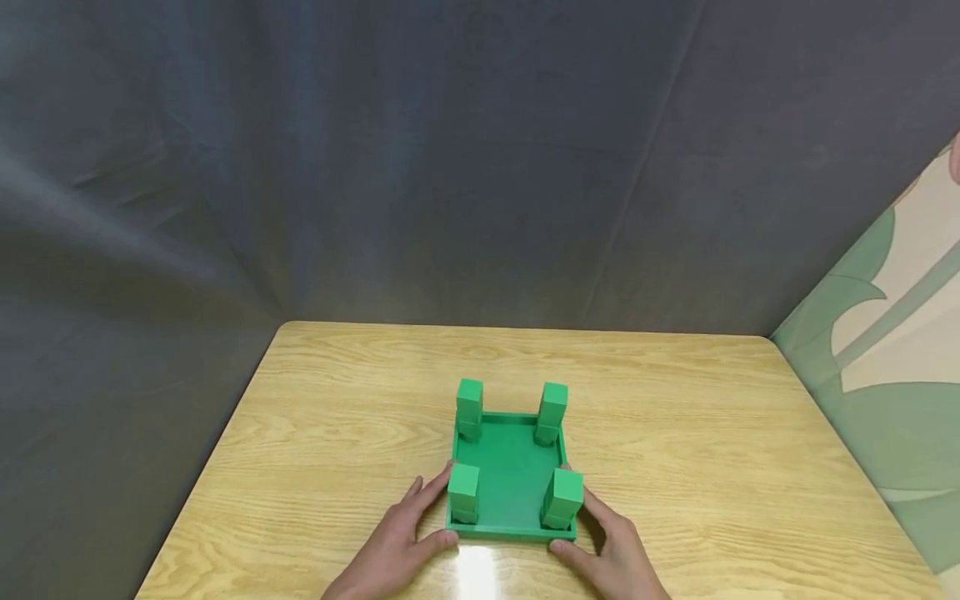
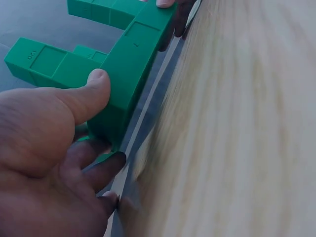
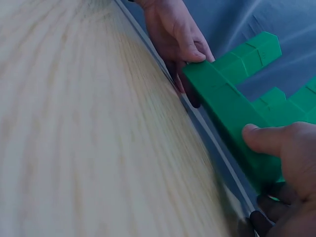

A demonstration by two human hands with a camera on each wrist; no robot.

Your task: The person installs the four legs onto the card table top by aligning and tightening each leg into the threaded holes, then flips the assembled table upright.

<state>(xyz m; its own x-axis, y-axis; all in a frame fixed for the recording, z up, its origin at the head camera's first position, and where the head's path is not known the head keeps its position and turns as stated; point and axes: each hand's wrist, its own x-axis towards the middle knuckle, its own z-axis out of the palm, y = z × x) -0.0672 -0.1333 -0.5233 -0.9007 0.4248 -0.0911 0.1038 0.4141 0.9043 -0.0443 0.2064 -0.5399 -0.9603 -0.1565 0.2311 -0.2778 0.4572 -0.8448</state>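
Note:
A square green plastic tray [image 1: 510, 475] with a low rim stands on the table, with a block-like post rising from each corner, such as the far-left post [image 1: 470, 402] and the near-right post [image 1: 566, 492]. My left hand [image 1: 396, 535] grips its near-left corner, thumb on the front wall and fingers along the left side. At the opposite near corner my right hand [image 1: 617, 552] holds it the same way. Both wrist views show a thumb pressed against the tray's front wall [image 2: 133, 54]. Some fingertips are hidden behind the tray.
The wooden table [image 1: 337, 400] has rounded far corners. Behind it and along its left side hangs a dark grey curtain [image 1: 480, 167]. A surface with a green leaf pattern [image 1: 922, 442] borders the table's right edge.

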